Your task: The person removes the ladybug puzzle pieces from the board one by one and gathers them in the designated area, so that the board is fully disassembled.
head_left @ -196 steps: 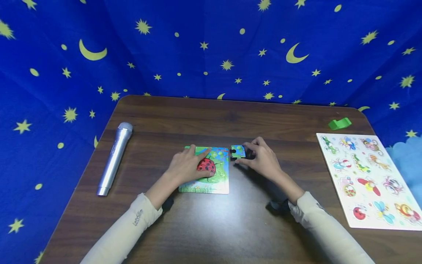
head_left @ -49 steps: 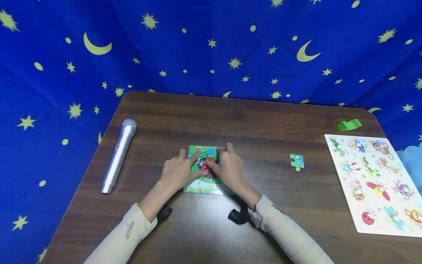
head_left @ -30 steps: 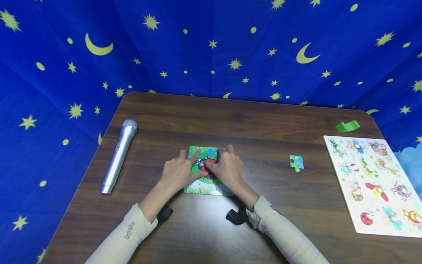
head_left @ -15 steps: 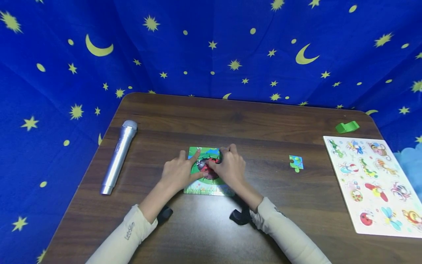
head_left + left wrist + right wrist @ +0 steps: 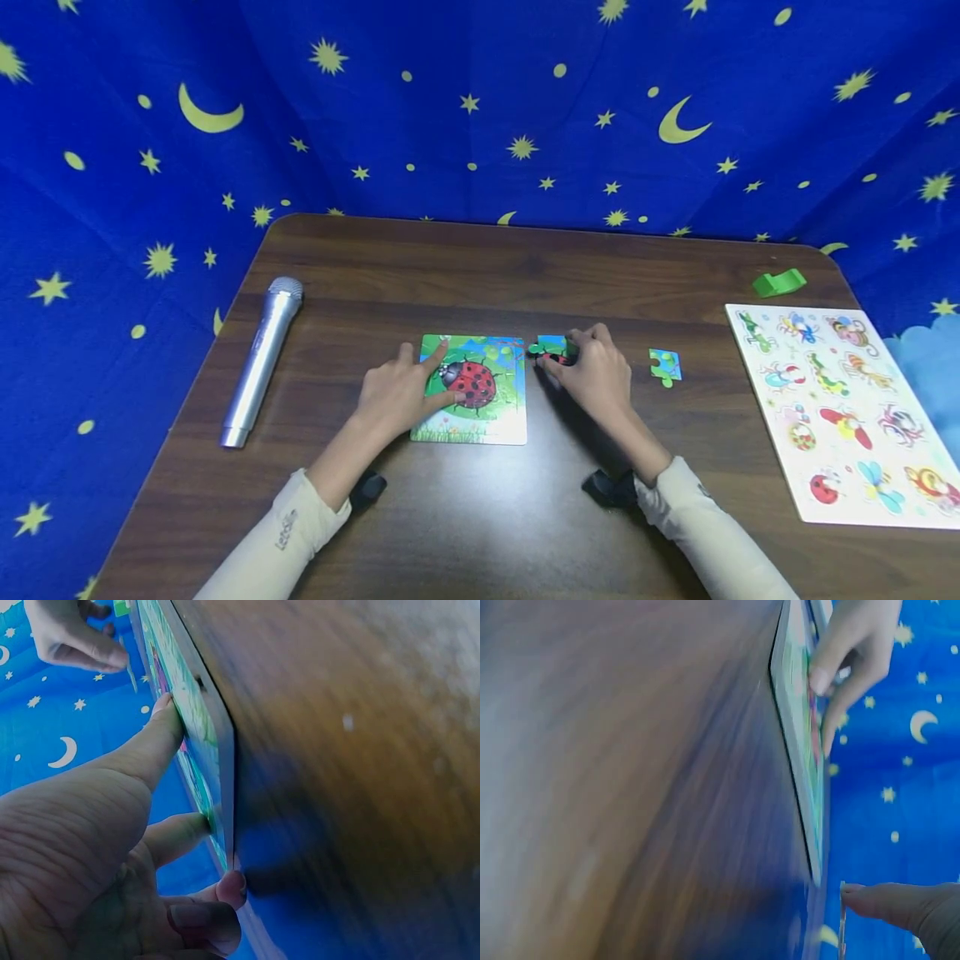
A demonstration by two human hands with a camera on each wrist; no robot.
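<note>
My left hand (image 5: 393, 392) rests on a square ladybug jigsaw puzzle (image 5: 480, 425), its thumb and index finger spread across the left part. In the left wrist view the thumb (image 5: 150, 742) presses the picture face, and another fingertip meets the board's edge. Just off the puzzle's upper right side, my right hand (image 5: 602, 371) pinches a blue, green and red puzzle piece (image 5: 552, 342) between thumb and fingers. That piece shows as a thin edge (image 5: 843, 919) in the right wrist view. Farther right, a loose blue-green puzzle piece (image 5: 665, 367) lies on the table.
A silver microphone (image 5: 262, 362) lies at the table's left side. To the right is a white board with insect pictures (image 5: 847, 412), and a green block (image 5: 780, 283) sits behind it. A blue star-patterned cloth (image 5: 480, 108) hangs beyond the brown table (image 5: 480, 275).
My right hand has come off the puzzle and moved right, carrying a piece pinched in its fingers. More of the ladybug is uncovered. The left hand stays on the puzzle.
</note>
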